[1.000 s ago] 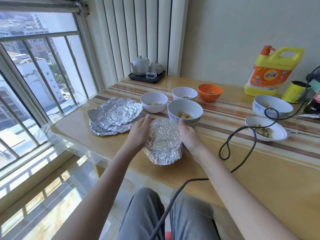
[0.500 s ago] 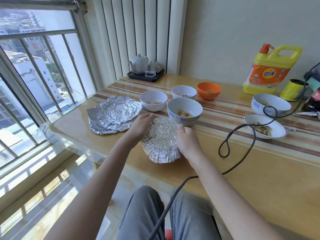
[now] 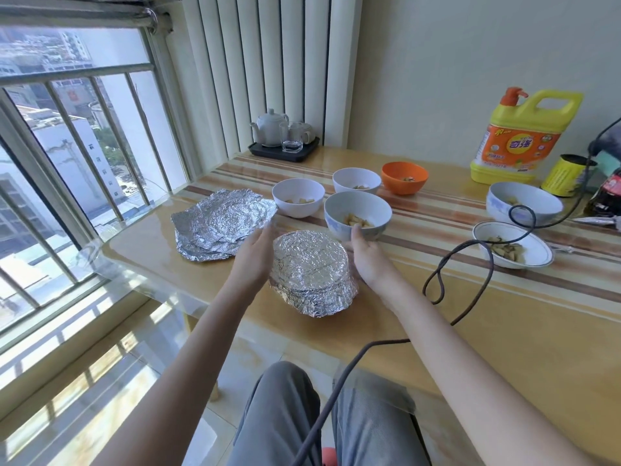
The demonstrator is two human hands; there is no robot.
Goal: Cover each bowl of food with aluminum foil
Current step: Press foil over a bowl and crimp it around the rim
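Observation:
A bowl wrapped in crinkled foil [image 3: 311,269] sits near the table's front edge. My left hand [image 3: 253,255] lies flat against its left side, fingers straight. My right hand [image 3: 368,255] is at its right side, fingers straight and slightly off the foil, reaching up to the blue-patterned bowl of food [image 3: 358,215] just behind. A stack of loose foil sheets [image 3: 221,223] lies to the left. Uncovered bowls of food stand behind: two white ones [image 3: 297,201] [image 3: 356,181] and an orange one [image 3: 405,178].
To the right sit a blue-patterned bowl [image 3: 522,208] and a shallow dish of food [image 3: 512,248], with a dark cable [image 3: 470,260] looping over them. A yellow detergent jug [image 3: 521,137], yellow can [image 3: 568,176] and tea tray [image 3: 284,151] stand at the back.
Both hands have loosened from pressing the foil round the bowl's rim and now lie straighter beside it. The view has shifted slightly.

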